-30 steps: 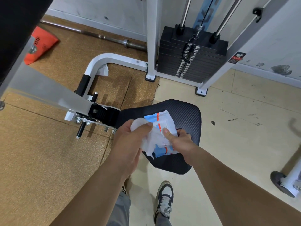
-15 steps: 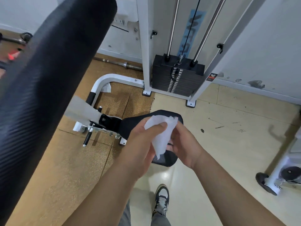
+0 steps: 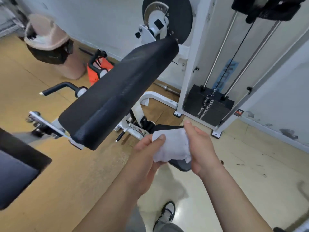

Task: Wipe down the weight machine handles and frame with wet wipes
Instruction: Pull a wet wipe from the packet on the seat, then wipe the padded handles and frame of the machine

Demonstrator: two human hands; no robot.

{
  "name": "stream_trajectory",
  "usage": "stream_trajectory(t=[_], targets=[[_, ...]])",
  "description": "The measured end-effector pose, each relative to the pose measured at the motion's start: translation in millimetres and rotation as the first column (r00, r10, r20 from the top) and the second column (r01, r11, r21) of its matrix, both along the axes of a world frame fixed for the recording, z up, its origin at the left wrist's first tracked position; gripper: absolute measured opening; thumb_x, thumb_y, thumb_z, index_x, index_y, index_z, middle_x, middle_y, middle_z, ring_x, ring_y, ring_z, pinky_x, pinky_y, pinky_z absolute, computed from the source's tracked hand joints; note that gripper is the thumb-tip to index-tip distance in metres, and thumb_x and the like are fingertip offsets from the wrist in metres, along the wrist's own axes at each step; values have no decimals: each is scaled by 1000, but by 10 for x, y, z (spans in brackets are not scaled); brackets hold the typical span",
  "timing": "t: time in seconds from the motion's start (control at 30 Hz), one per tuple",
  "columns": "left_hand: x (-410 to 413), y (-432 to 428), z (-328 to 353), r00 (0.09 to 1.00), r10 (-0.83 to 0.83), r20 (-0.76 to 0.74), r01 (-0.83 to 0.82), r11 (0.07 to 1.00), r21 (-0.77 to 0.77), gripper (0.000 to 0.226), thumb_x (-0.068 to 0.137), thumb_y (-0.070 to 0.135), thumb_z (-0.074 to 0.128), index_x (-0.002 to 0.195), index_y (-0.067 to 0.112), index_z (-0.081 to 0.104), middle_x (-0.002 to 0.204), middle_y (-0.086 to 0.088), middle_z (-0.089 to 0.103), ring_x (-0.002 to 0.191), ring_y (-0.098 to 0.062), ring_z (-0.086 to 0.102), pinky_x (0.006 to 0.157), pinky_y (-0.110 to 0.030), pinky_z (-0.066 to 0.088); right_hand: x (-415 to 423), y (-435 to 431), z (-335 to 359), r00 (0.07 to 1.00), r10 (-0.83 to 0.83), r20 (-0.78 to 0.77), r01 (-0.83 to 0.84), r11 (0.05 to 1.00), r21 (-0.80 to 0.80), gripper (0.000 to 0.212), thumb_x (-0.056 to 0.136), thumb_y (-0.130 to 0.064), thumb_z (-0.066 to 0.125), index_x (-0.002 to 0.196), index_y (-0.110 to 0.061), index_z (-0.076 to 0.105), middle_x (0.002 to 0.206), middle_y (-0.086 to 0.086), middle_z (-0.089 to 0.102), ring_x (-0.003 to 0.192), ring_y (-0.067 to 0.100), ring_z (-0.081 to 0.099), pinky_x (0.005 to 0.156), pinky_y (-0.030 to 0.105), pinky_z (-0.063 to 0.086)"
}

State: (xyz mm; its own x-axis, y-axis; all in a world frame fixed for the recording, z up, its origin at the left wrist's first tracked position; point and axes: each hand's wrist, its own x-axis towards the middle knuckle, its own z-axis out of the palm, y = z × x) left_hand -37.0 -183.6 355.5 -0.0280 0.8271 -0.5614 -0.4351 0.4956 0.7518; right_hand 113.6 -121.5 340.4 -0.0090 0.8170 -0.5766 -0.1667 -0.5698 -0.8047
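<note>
- Wet wipe (image 3: pixel 172 144): white, crumpled, part unfolded; held between both hands at chest height, clear of every machine surface.
- Left hand (image 3: pixel 147 154): grasping the wipe's left edge, thumb pressed on top near the upper corner.
- Right hand (image 3: pixel 203 149): fingers straight, palm laid against the wipe's right side; supporting rather than clenching.
- Seat pad (image 3: pixel 179 165): black, directly beneath the hands, mostly hidden by wipe and wrists.
- Arm pad (image 3: pixel 117 92): long, black, tilted; just up and left of the left hand.
- Handles (image 3: pixel 56 88): black grips with white end collars, further left beyond the arm pad, well apart from both hands.
- Frame (image 3: pixel 190 67): white upright ahead of the right hand, weight stack (image 3: pixel 209 104) at its foot.
- Step in hand, as judged: spreading the wipe ready; no wiping yet begun.
- Next move, as judged: gathering the wipe into one hand, then reaching left past the arm pad to a handle, or forward to the frame.
</note>
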Motion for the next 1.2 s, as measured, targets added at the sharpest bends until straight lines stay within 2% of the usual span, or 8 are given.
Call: stream_trajectory(t=[0.17, 0.3, 0.4, 0.6, 0.83, 1.0, 1.1, 1.2], targets=[[-350, -444, 274, 999, 40, 6, -40, 998, 57, 31, 104, 27, 59, 130, 13, 68, 126, -12, 74, 121, -31, 69, 110, -54, 48, -340, -457, 153, 901, 303, -311, -344, 935, -87, 85, 82, -77, 68, 134, -10, 73, 132, 20, 73, 125, 34, 70, 109, 46, 52], [-792, -900, 323, 995, 60, 75, -65, 996, 60, 33, 103, 22, 57, 131, 8, 68, 129, -19, 71, 122, -37, 66, 103, -49, 50, -716, -788, 210, 875, 336, -349, -365, 931, -19, 58, 86, -41, 84, 124, 0, 68, 124, 25, 72, 112, 41, 71, 91, 45, 59], [-1204, -1383, 324, 995, 65, 81, -70, 996, 59, 35, 106, 15, 47, 134, 5, 65, 131, -20, 70, 123, -37, 66, 108, -55, 50, -1157, -1106, 306, 880, 381, -285, -388, 921, 32, 36, 83, -38, 78, 100, -6, 75, 102, 21, 76, 93, 33, 75, 80, 40, 59], [-2214, -2570, 356, 987, 145, 68, -146, 989, 8, 32, 99, 14, 62, 127, 0, 67, 120, -21, 75, 113, -36, 72, 90, -42, 60, -2200, -2296, 87, 865, 440, -241, -476, 872, -114, 60, 92, -46, 78, 134, -3, 69, 130, 27, 72, 124, 44, 68, 117, 62, 44], [-3368, -3581, 247, 963, 267, 24, -266, 963, -48, 32, 97, 18, 67, 123, 1, 71, 124, -20, 73, 119, -38, 69, 111, -56, 47, -3314, -3013, 279, 849, 457, -265, -499, 858, -120, 46, 103, -40, 64, 128, -3, 71, 122, 25, 76, 114, 39, 74, 105, 51, 55], [-3903, -3729, 142, 953, 266, -144, -276, 960, -54, 28, 102, 24, 64, 109, -2, 73, 106, -22, 78, 97, -36, 76, 93, -49, 59, -3962, -3049, 562, 820, 491, -294, -533, 843, -79, 49, 98, -39, 69, 128, 0, 67, 123, 25, 75, 107, 38, 76, 84, 45, 63], [-4185, -3523, 105, 941, 221, -255, -233, 972, -21, 30, 105, 24, 59, 103, -2, 74, 88, -16, 75, 74, -23, 67, 71, -34, 58, -4342, -2881, 607, 821, 504, -266, -532, 846, -41, 50, 94, -43, 74, 124, -4, 64, 123, 32, 68, 113, 42, 71, 93, 51, 59], [-4493, -3176, 118, 924, 242, -297, -249, 968, 13, 24, 105, 25, 59, 97, 9, 75, 82, -4, 76, 72, -17, 66, 69, -34, 54, -4711, -2590, 569, 812, 512, -281, -540, 841, -28, 57, 98, -44, 73, 128, 3, 60, 131, 35, 65, 127, 50, 64, 110, 65, 48]])
